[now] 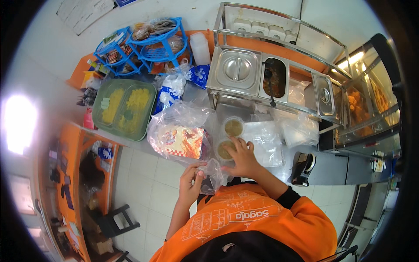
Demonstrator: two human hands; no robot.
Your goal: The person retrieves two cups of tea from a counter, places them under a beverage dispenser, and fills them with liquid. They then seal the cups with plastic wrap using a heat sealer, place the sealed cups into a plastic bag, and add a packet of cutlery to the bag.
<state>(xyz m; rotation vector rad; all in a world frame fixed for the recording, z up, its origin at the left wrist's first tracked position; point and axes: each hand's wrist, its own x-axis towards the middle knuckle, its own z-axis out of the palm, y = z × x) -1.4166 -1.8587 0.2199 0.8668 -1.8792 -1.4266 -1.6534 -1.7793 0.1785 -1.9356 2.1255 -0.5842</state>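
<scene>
My left hand (191, 181) pinches the open edge of a clear plastic bag (214, 173) near the counter's front. Inside the bag lies a printed food box (180, 140) with a red-checked border. My right hand (243, 157) is on the nearer of two round lidded plastic cups, its thumb at the near rim and its fingers over the lid. This nearer cup (223, 151) holds a greenish-brown liquid and is partly hidden by the fingers. The second cup (233, 127), with similar contents, stands just behind it. Flat clear plastic bags (264, 144) lie to the right.
A green-lidded container (124, 109) with yellow food stands left. Blue tiered baskets (154, 42) are behind it. Steel food pans (237, 68) sit on a raised rack, one open with a black ladle (269, 78). A tape dispenser (302, 168) rests at the right front edge.
</scene>
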